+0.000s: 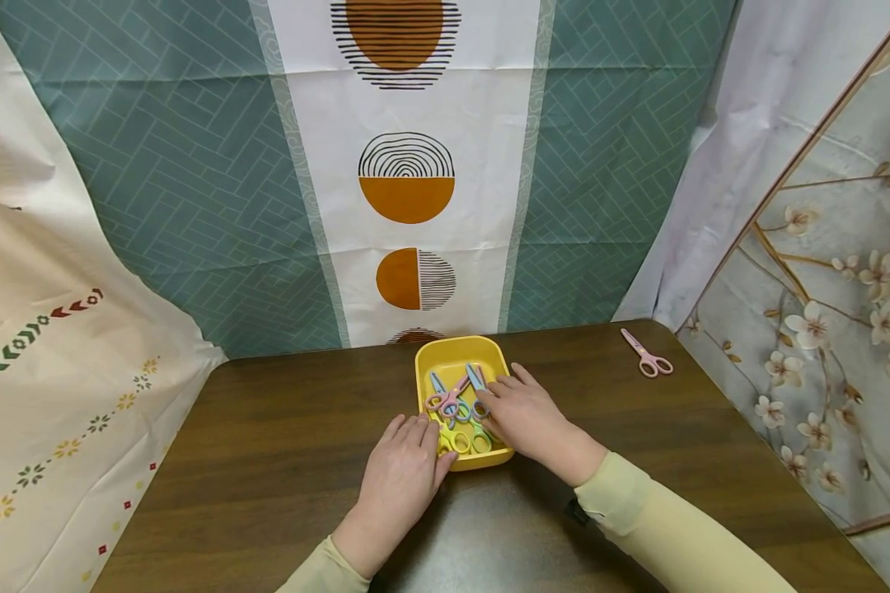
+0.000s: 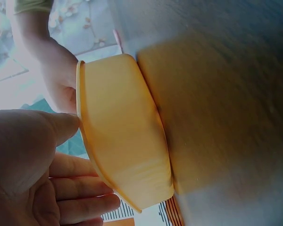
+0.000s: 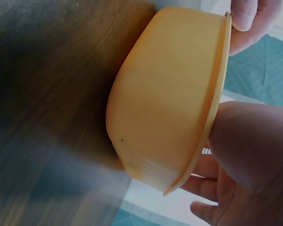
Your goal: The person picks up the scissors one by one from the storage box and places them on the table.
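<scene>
A yellow plastic bin (image 1: 462, 346) holds several small scissors with pink, blue, yellow and green handles. My left hand (image 1: 404, 457) rests at its near left corner, fingers nearly straight along the rim and thumb on the near edge. In the left wrist view the left thumb (image 2: 66, 127) touches the rim. My right hand (image 1: 530, 416) reaches over the right rim, its fingertips at the blue scissors (image 1: 475, 377). Seen from the right wrist, the bin wall (image 3: 165, 94) hides the thumb tip; I cannot tell whether it pinches the scissors.
Pink scissors (image 1: 647, 356) lie alone at the back right of the dark wooden table (image 1: 297, 445). Behind the table hangs a patterned teal and white curtain (image 1: 593, 165). A cream cloth (image 1: 67, 395) hangs at the left, a flowered one (image 1: 831, 354) at the right.
</scene>
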A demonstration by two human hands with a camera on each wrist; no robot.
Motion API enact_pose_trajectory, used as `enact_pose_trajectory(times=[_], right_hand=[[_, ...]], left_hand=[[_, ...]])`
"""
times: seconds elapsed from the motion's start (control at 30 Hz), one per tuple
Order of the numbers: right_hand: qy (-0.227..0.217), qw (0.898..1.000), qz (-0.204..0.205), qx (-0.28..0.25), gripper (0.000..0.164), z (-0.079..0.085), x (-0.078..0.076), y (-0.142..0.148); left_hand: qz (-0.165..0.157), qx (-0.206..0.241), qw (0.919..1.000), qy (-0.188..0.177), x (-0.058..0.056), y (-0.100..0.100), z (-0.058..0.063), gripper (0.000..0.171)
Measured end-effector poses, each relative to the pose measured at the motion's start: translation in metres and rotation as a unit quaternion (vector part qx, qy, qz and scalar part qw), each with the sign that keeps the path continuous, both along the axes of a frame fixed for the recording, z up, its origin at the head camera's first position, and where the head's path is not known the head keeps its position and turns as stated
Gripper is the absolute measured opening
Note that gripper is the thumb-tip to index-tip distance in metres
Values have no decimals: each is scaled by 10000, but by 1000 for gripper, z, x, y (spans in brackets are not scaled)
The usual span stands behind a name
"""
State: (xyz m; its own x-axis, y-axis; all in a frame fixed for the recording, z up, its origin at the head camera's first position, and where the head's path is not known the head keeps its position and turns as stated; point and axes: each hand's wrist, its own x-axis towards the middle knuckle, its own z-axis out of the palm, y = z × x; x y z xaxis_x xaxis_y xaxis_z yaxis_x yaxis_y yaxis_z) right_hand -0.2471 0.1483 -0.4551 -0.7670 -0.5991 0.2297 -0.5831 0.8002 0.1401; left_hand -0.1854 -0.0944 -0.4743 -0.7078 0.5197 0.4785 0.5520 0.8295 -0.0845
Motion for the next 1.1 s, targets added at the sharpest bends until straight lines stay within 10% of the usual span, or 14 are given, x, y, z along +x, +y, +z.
enact_pose_trajectory(times=[1.1], right_hand=[[-399, 9947, -721, 616, 25, -12, -15, -26]], left_hand=[[16, -30, 10000, 36, 0, 0, 1, 54]])
